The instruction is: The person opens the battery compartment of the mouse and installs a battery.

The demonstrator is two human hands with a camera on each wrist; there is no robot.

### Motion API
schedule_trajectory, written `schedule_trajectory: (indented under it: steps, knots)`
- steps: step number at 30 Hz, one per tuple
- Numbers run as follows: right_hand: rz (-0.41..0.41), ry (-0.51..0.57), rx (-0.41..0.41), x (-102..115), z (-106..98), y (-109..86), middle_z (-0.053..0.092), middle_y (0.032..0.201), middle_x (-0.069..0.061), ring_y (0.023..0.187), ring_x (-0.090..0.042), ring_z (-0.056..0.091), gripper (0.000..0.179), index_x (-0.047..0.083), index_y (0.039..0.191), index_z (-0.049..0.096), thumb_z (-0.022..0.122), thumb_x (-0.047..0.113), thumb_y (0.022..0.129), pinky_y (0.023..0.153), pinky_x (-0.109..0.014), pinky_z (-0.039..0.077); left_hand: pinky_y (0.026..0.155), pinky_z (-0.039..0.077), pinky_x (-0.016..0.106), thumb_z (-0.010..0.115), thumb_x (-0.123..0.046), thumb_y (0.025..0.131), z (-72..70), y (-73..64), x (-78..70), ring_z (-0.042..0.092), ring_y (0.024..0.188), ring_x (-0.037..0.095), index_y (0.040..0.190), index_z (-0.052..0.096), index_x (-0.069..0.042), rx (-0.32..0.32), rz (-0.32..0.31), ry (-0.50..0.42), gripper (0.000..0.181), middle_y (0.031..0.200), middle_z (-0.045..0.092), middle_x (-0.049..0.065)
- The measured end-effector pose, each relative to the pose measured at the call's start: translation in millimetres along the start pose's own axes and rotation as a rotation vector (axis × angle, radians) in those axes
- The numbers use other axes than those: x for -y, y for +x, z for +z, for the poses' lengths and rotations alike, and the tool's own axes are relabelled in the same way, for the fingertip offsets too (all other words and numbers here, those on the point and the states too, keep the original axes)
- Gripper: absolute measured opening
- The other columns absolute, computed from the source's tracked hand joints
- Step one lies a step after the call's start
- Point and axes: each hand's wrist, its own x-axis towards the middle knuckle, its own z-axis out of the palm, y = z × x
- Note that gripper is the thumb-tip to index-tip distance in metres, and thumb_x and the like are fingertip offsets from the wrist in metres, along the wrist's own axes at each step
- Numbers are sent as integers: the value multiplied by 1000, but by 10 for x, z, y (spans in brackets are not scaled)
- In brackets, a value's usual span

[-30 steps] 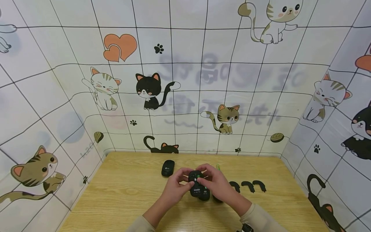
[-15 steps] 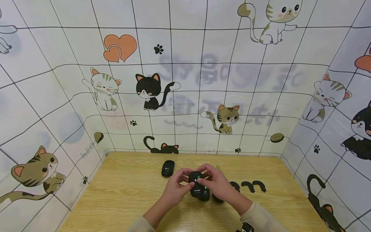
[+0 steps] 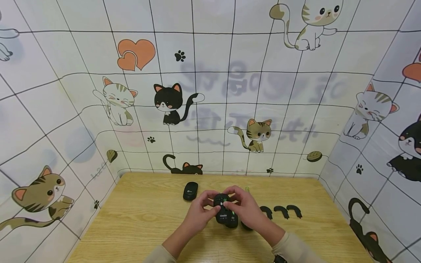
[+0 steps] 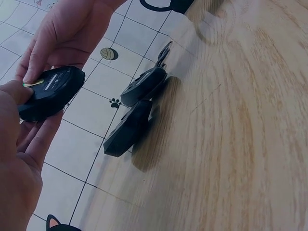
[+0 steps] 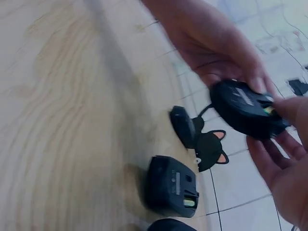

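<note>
Both hands hold a black computer mouse [image 3: 221,206] above the table, its underside turned up. My left hand [image 3: 199,212] grips its left side, thumb on the near edge. My right hand [image 3: 246,207] grips the other side with its thumb over the battery slot. In the right wrist view a yellow-green battery [image 5: 269,110] shows in that slot, partly covered by fingers. Just below the held mouse in the head view lies a second upturned mouse [image 3: 232,221], with a battery in its slot in the right wrist view. Another dark mouse [image 3: 246,225] is mostly hidden by my right hand.
A black mouse [image 3: 190,191] sits upright at the back left of the wooden table [image 3: 138,212]. Several curved black covers, including one at the far right [image 3: 294,210], lie beyond my right hand. A thin green item [image 3: 247,189] shows behind it. A cat-print curtain [image 3: 213,84] surrounds the table.
</note>
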Motion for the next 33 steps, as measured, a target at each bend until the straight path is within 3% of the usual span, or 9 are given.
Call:
schedule_trajectory:
  steps: [3, 12, 20, 25, 29, 33]
  knots:
    - [-22, -14, -24, -19, 38, -17, 68, 135, -7, 117, -27, 72, 19, 19, 123, 68, 75, 12, 107, 91, -32, 62, 74, 64, 29, 79, -9, 103, -6, 13, 13, 72, 105, 21, 138, 69, -13, -8, 11, 9, 37, 129, 69, 11]
    - [-129, -101, -70, -23, 60, -20, 73, 133, -5, 109, -21, 75, 16, 21, 116, 73, 79, 12, 104, 86, -33, 65, 73, 64, 29, 79, -8, 103, -17, 23, 21, 73, 103, 20, 137, 70, -12, -11, 30, -4, 36, 129, 69, 12]
    - [-147, -145, -45, 10, 27, -15, 72, 129, 1, 106, -16, 75, 19, 21, 116, 71, 80, 11, 102, 91, -43, 65, 72, 64, 28, 79, -7, 103, -22, 26, 14, 73, 104, 21, 138, 70, -12, -12, 8, -12, 36, 129, 70, 13]
    - [-172, -146, -82, -21, 41, -6, 73, 133, -3, 110, -19, 75, 18, 21, 114, 72, 80, 9, 103, 90, -38, 66, 73, 64, 28, 80, -8, 102, -13, 44, 11, 73, 103, 21, 137, 70, -12, -22, 27, -13, 36, 130, 70, 13]
    - [-160, -105, -96, -42, 49, -5, 73, 134, -6, 116, -24, 75, 15, 19, 111, 73, 77, 7, 104, 89, -32, 65, 74, 65, 29, 80, -8, 102, -9, 53, 29, 74, 103, 21, 137, 70, -12, -19, 47, -12, 36, 130, 69, 12]
    - [-82, -37, -81, -27, 49, -4, 72, 135, -7, 118, -25, 74, 17, 18, 118, 69, 76, 9, 106, 91, -31, 64, 74, 66, 30, 81, -7, 101, -10, 53, 46, 74, 102, 20, 135, 70, -14, -21, 54, -14, 36, 129, 69, 10]
